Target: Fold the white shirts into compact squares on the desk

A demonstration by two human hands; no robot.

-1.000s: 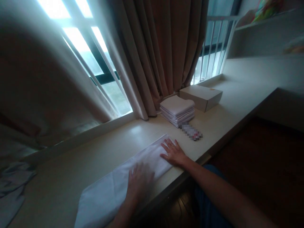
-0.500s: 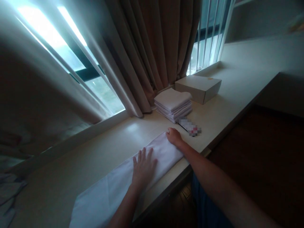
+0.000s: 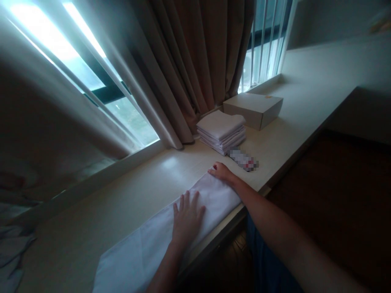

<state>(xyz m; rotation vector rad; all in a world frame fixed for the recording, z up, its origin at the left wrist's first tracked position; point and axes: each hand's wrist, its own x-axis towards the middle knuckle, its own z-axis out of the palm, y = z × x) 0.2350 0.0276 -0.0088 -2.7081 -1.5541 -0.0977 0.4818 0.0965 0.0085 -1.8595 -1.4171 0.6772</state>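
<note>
A long white folded cloth [image 3: 159, 228] lies flat along the front of the pale ledge. Spread over its middle is my left hand [image 3: 187, 215], palm down with the fingers apart. At the cloth's far end, my right hand [image 3: 220, 173] has its fingers curled at the corner, pinching the edge. Just beyond that hand a stack of folded white cloths [image 3: 221, 130] stands by the curtain. A small blurred-out object [image 3: 242, 158] lies beside the stack, near my right hand.
Behind the stack sits a white box [image 3: 253, 110]. Brown curtains [image 3: 201, 53] hang along the window side. Crumpled cloth [image 3: 12, 252] lies at the lower left. The ledge [image 3: 305, 114] ends at a front edge above a dark floor.
My right hand has shifted slightly to the left at the cloth's corner, its fingers reaching over the edge more. My left hand stays flat on the cloth. The view has moved a little.
</note>
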